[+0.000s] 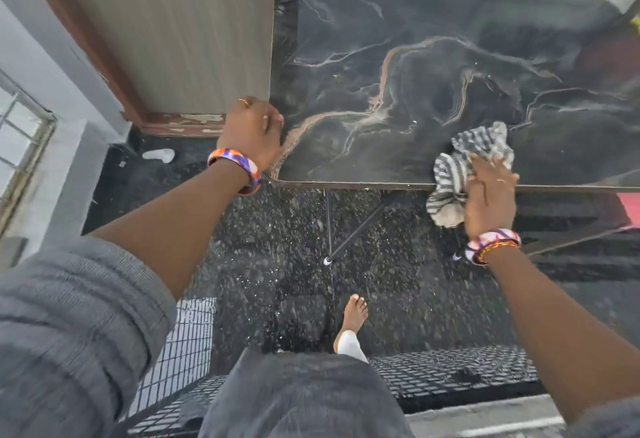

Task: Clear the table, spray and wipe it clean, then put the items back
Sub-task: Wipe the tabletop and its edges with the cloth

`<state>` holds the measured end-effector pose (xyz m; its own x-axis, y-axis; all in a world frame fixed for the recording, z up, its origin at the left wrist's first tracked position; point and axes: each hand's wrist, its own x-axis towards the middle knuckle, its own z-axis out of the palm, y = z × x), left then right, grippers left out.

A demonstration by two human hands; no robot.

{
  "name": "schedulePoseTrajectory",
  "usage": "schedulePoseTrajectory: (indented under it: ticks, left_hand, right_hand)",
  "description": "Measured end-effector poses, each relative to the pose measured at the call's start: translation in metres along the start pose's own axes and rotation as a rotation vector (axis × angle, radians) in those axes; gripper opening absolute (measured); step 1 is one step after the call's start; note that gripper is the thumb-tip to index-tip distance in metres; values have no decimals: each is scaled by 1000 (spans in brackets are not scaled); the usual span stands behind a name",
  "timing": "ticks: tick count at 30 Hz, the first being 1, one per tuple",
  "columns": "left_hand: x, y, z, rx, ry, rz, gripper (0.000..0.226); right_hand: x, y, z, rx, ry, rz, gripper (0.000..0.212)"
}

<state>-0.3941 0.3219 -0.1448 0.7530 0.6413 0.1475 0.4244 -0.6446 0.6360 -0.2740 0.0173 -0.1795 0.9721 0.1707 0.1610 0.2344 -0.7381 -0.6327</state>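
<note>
Now mid-wipe: right hand flat-fingered, pressing striped cloth onto near edge of table, cloth bunched toward eleven o'clock of fingertips, partly overhanging. Left hand, curled, bracing near-left corner at nine o'clock. Unwiped top stretching toward twelve.
</note>
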Motion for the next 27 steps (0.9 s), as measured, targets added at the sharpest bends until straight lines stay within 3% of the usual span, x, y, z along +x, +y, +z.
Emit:
schedulePoseTrajectory:
  ticks: [8,12,15,17,20,22,27]
  left_hand:
    - [4,2,-2,-18,81,24,25]
    - [6,-14,-11,38,96,14,25]
    - [10,-21,-20,61,86,-1,26]
    - [14,-19,-25,62,61,0,27]
    - [18,-7,-27,45,18,20,37]
    - [21,2,-21,47,1,36,34]
    - [28,23,1,72,-15,88,25]
  right_hand:
    - [-69,-97,74,-208,-250,-529,54]
    - [-91,-150,114,-7,-332,-729,53]
    - [-89,-176,114,303,-578,-658,53]
    - [-85,-179,99,469,-622,-534,56]
    - [-65,-166,62,697,-522,-374,53]
    - [-39,-147,31,775,-369,-344,47]
    - [34,-83,-52,535,236,-228,51]
